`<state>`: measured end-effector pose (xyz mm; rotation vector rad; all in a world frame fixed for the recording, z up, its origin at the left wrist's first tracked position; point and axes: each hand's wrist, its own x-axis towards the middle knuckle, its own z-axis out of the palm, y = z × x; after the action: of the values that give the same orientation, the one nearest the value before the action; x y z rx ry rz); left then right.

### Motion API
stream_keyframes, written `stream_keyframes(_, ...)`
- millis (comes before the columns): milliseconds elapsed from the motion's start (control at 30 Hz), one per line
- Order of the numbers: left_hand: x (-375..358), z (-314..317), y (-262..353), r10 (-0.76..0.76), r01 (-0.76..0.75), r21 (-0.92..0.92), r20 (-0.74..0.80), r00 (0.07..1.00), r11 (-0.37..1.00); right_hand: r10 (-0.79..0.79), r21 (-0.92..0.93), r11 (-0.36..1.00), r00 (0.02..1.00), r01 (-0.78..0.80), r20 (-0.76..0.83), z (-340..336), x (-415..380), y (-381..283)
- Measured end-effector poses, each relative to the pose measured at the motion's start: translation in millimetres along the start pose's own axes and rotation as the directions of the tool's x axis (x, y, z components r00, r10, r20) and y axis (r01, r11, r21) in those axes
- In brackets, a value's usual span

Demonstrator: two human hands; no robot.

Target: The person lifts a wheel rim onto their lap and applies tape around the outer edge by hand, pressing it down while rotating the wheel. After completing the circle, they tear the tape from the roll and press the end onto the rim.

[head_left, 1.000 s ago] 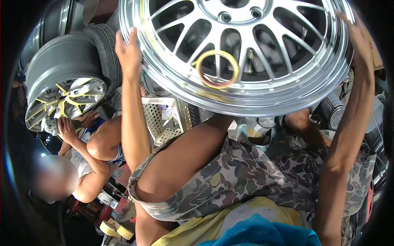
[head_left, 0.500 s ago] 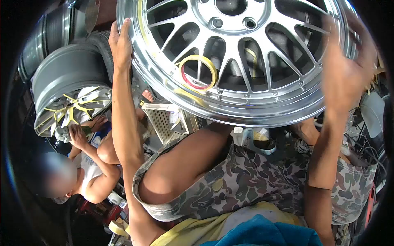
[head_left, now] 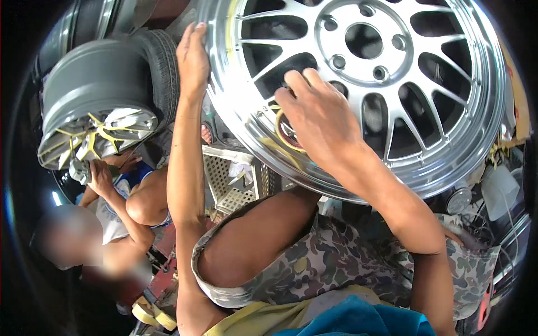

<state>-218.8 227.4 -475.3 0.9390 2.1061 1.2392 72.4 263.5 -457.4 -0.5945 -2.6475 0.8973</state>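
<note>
A silver multi-spoke wheel rim (head_left: 426, 115) with a polished lip is tilted up above my knees. My left hand (head_left: 194, 63) grips its left outer edge, fingers up along the lip. My right hand (head_left: 324, 115) reaches across the lower left spokes, its fingers curled over a roll of yellow tape (head_left: 284, 134). Part of the roll shows beside the thumb; the rest is hidden under the hand. A yellow band, tape or its reflection, runs along the rim's left lip.
At left, a co-worker's hand (head_left: 101, 178) is at another wheel (head_left: 95, 84) with yellow-marked spokes. A tire (head_left: 162, 78) stands behind that wheel. A perforated cream crate (head_left: 224, 179) sits below my rim. Cables and a pale container (head_left: 500, 191) are at right.
My right hand has left the rim's right edge and come across to the tape roll. The rim has turned and shifted right and down, with my left hand still on it.
</note>
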Motion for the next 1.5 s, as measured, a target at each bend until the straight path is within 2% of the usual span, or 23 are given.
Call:
stream_keyframes(67, -4, 10, 4, 0.061, -0.057, 0.049, -0.092, 0.994, 0.997, -0.033, 0.038, 0.999, 0.999, 0.032, 0.012, -3, -2, -1)
stream_keyframes(100, -10, 12, 12, 0.082, -0.074, 0.11, -0.069, 0.994, 0.991, 0.028, 0.122, 0.992, 0.999, -0.033, 0.043, -8, -5, -4)
stream_keyframes(167, -5, 11, 4, 0.075, -0.075, 0.006, -0.022, 0.997, 0.997, 0.133, 0.242, 0.957, 0.983, -0.161, 0.129, -17, -7, -6)
stream_keyframes(333, -14, 16, 3, 0.03, -0.03, -0.046, -0.004, 1.0, 0.998, 0.162, 0.423, 0.874, 0.965, -0.238, 0.208, -18, -14, -6)
stream_keyframes(400, -20, 19, 7, 0.042, -0.041, 0.06, -0.015, 0.999, 0.997, 0.162, 0.452, 0.861, 0.968, -0.234, 0.191, -17, -15, -4)
stream_keyframes(433, -26, 18, 18, 0.078, -0.074, 0.166, -0.016, 0.997, 0.983, 0.16, 0.481, 0.837, 0.958, -0.26, 0.239, -20, -14, -4)
stream_keyframes(467, -30, 17, 18, 0.075, -0.074, 0.171, 0.001, 0.997, 0.982, 0.157, 0.511, 0.81, 0.946, -0.288, 0.284, -22, -14, -4)
stream_keyframes(533, -36, 13, 15, 0.268, -0.241, 0.287, -0.057, 0.962, 0.927, 0.182, 0.571, 0.762, 0.946, -0.307, 0.267, -22, -13, -7)
stream_keyframes(600, -59, 9, 36, 0.296, -0.195, 0.505, -0.126, 0.947, 0.841, 0.252, 0.65, 0.7, 0.954, -0.296, 0.163, -20, -15, -11)
stream_keyframes(667, -81, 2, 51, 0.299, -0.196, 0.526, -0.117, 0.947, 0.827, 0.3, 0.681, 0.671, 0.947, -0.295, 0.115, -14, -21, -16)
stream_keyframes(733, -108, 9, 84, -0.052, 0.1, 0.549, -0.102, 0.993, 0.83, 0.363, 0.741, 0.586, 0.924, -0.329, 0.123, -13, -26, -24)
stream_keyframes(767, -119, 12, 91, -0.204, 0.193, 0.473, -0.03, 0.979, 0.86, 0.406, 0.757, 0.614, 0.912, -0.226, -0.056, -3, -31, -30)
stream_keyframes(800, -128, 15, 96, -0.346, 0.299, 0.403, 0.048, 0.937, 0.865, 0.41, 0.761, 0.616, 0.908, -0.203, -0.09, -7, -32, -33)
stream_keyframes(867, -142, 20, 108, -0.574, 0.503, 0.351, 0.135, 0.808, 0.79, 0.486, 0.784, 0.544, 0.874, -0.299, -0.004, -7, -34, -40)
stream_keyframes(900, -146, 15, 105, -0.574, 0.478, 0.366, 0.224, 0.787, 0.798, 0.495, 0.789, 0.537, 0.869, -0.299, -0.007, -2, -36, -41)
stream_keyframes(967, -150, 11, 101, -0.584, 0.511, 0.3, 0.253, 0.772, 0.806, 0.433, 0.752, 0.639, 0.884, -0.163, -0.176, 6, -38, -43)
stream_keyframes(1100, -151, 8, 103, -0.622, 0.58, 0.226, 0.286, 0.729, 0.783, 0.397, 0.732, 0.67, 0.893, -0.123, -0.213, 6, -43, -44)
stream_keyframes(1200, -155, 20, 107, -0.599, 0.595, 0.104, 0.257, 0.758, 0.797, 0.342, 0.748, 0.657, 0.921, -0.092, -0.187, 7, -47, -48)
stream_keyframes(1267, -157, 20, 102, -0.602, 0.603, 0.084, 0.25, 0.758, 0.793, 0.439, 0.843, 0.512, 0.894, -0.166, -0.091, 8, -47, -51)
stream_keyframes(1300, -158, 19, 100, -0.603, 0.609, 0.064, 0.248, 0.758, 0.791, 0.435, 0.843, 0.511, 0.896, -0.165, -0.088, 7, -47, -51)
stream_keyframes(1367, -158, 21, 101, -0.585, 0.585, 0.081, 0.239, 0.775, 0.807, 0.441, 0.867, 0.412, 0.894, -0.28, 0.079, 2, -47, -47)
stream_keyframes(1467, -158, 24, 112, -0.591, 0.58, 0.117, 0.2, 0.781, 0.806, 0.455, 0.898, 0.401, 0.89, -0.181, -0.024, 4, -42, -34)
stream_keyframes(1500, -159, 23, 113, -0.561, 0.537, 0.163, 0.239, 0.792, 0.828, 0.402, 0.909, 0.369, 0.915, -0.192, 0.03, 0, -44, -31)
